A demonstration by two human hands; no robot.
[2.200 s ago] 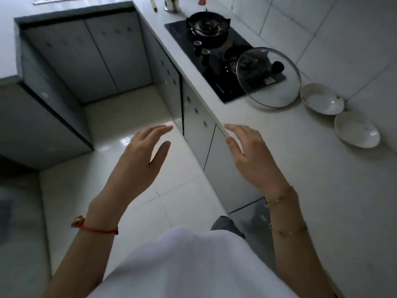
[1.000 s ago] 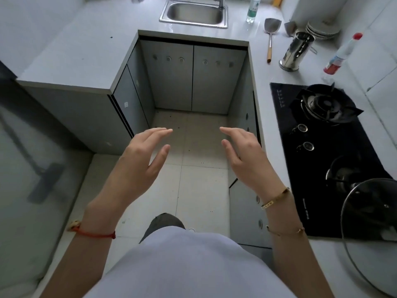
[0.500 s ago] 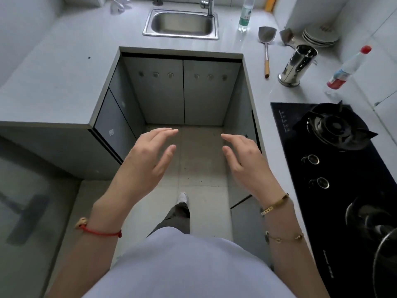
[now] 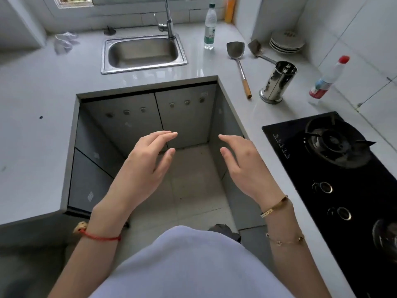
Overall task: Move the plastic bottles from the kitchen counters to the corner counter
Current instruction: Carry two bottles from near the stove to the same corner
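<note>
A clear plastic water bottle (image 4: 209,26) with a green cap stands upright on the back counter, right of the sink (image 4: 142,53). A white plastic bottle (image 4: 328,78) with a red cap and red base stands near the right wall, behind the stove. An orange bottle (image 4: 229,10) stands in the far corner by the window. My left hand (image 4: 148,166) and my right hand (image 4: 242,166) hover empty over the floor gap between the counters, fingers spread, well short of every bottle.
A black gas stove (image 4: 339,168) fills the right counter. A steel utensil holder (image 4: 277,82), a spatula (image 4: 238,61), a ladle (image 4: 257,50) and stacked plates (image 4: 286,42) sit in the back right corner. A crumpled plastic bag (image 4: 64,41) lies left of the sink.
My view has swung from the right counter with the lid and bowls toward the sink, and I have come closer. Both hands stay raised, empty and open.
</note>
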